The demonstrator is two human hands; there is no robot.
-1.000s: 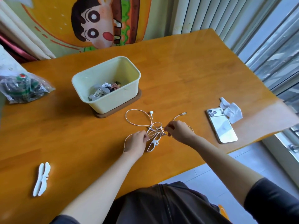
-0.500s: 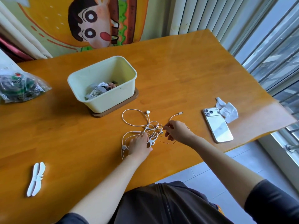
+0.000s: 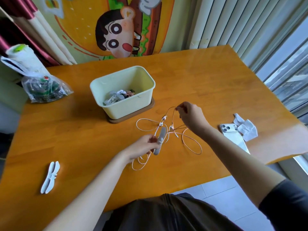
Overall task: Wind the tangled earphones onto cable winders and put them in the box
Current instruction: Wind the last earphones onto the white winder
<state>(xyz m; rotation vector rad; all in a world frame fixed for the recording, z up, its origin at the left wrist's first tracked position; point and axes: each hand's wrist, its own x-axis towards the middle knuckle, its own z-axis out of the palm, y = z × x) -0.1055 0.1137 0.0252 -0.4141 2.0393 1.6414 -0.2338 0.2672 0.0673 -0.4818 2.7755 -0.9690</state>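
A white cable winder (image 3: 160,139) is gripped by the curled fingers of the left hand (image 3: 143,147). The tangled earphones (image 3: 191,142) are pinched and lifted by the right hand (image 3: 191,117), with loops spread on the table (image 3: 66,130) just right of the box (image 3: 128,109).

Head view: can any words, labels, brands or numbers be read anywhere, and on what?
No text can be read anywhere.
Plastic bag: red and green print on what is inside, too blurred to read.
Phone: no legible mark on its back.
Wall cartoon: a picture only, no words legible.
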